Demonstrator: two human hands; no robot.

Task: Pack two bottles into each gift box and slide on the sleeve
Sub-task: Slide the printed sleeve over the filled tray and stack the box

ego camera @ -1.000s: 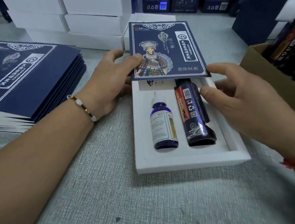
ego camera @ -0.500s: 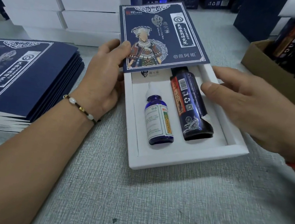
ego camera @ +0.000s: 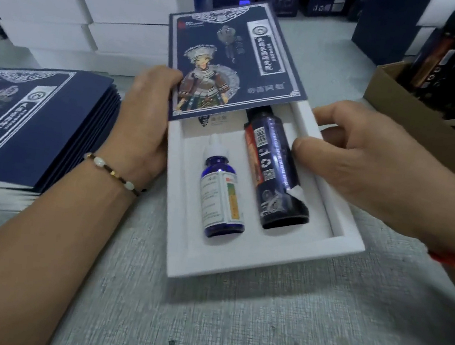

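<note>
At centre frame the white gift box (ego camera: 253,258) lies open on the grey textured table (ego camera: 230,330), with the navy printed sleeve (ego camera: 234,64) riding over its far end and tilted up at the back. Left hand (ego camera: 143,122) grips the sleeve's left edge, fingers curled round it; right hand (ego camera: 364,166) has thumb and fingers pinching the box's right wall, thumb tip just beside the dark tube bottle (ego camera: 275,169). Both bottles are in: the blue dropper bottle (ego camera: 221,197) in the left recess, the dark tube in the right, and that tube looks to sit proud of its slot. That's the risk, I'd say: the sleeve's lower lip could catch on the raised tube or on the dropper's white cap and buckle the card. The sleeve also looks slightly skewed against the box, so a push from one side only could jam a corner and crease it. With the right thumb so close, it could nudge the tube out of its recess. At left, a stack of flat sleeves (ego camera: 33,131) waits; upper left, stacked white boxes (ego camera: 97,7); at right, a cardboard carton (ego camera: 428,116) of dark bottles.
</note>
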